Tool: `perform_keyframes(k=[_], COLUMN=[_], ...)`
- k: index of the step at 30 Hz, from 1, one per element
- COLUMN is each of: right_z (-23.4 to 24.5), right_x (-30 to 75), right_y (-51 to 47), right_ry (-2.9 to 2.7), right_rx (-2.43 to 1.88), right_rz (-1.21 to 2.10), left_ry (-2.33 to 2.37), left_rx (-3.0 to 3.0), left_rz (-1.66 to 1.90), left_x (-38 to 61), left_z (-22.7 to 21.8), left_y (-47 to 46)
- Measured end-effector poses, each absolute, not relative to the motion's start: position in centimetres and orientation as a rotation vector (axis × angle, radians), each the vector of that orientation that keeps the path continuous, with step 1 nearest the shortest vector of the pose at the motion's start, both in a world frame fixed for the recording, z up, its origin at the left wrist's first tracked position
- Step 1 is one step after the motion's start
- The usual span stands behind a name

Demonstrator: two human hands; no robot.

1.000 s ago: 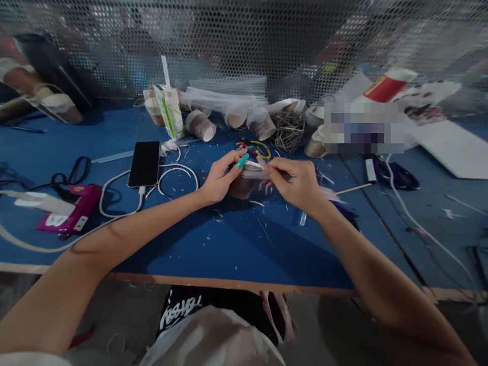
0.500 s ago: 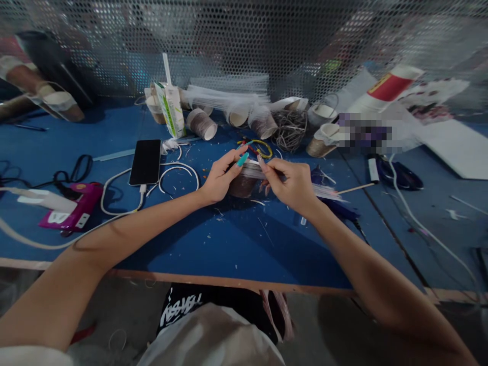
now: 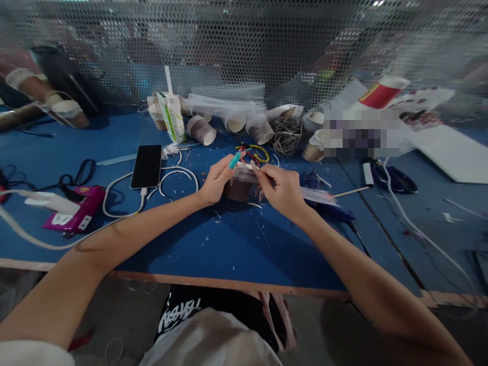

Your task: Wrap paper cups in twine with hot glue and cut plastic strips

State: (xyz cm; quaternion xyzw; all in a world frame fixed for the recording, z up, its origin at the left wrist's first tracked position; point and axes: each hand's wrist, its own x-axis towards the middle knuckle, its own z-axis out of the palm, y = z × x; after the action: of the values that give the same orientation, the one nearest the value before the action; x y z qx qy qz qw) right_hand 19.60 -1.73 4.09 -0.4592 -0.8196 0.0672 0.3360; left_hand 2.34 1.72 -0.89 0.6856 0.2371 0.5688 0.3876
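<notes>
My left hand [image 3: 215, 181] is pinched on one end of a thin bundle of white strands [image 3: 247, 174], a turquoise nail showing at its tip. My right hand [image 3: 280, 189] is closed round the same bundle, whose loose end [image 3: 319, 196] trails out to the right past my wrist. Both hands hover over a small brown paper cup [image 3: 236, 189] standing on the blue table [image 3: 229, 244]. Coloured wire loops [image 3: 254, 151] lie just beyond my fingers.
A black phone [image 3: 147, 166] with a white cable, a pink tool [image 3: 76, 215] and black cords lie at the left. Several paper cups [image 3: 201, 130], a drink carton [image 3: 172, 117] and a wire tangle [image 3: 285, 134] line the perforated screen. Scissors [image 3: 392, 176] lie at the right.
Both hands have drifted slightly left with the bundle, and my right hand has slid closer to my left along the strands.
</notes>
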Motion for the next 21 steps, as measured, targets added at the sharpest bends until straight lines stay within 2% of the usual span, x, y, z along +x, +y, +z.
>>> perform_keyframes(k=[12,21], right_z=[3.1,2.9], right_x=[19.9,19.7], right_y=[-1.2,-1.7], right_ry=[-2.252,-2.290], right_rx=[-1.088,-1.178], right_rz=[-0.264,-0.418], left_ry=[0.703,0.631], left_rx=[1.738,1.759], left_rz=[1.432,1.346], left_x=[2.0,1.7], left_z=[-0.9,0.4], left_y=[1.6,1.9])
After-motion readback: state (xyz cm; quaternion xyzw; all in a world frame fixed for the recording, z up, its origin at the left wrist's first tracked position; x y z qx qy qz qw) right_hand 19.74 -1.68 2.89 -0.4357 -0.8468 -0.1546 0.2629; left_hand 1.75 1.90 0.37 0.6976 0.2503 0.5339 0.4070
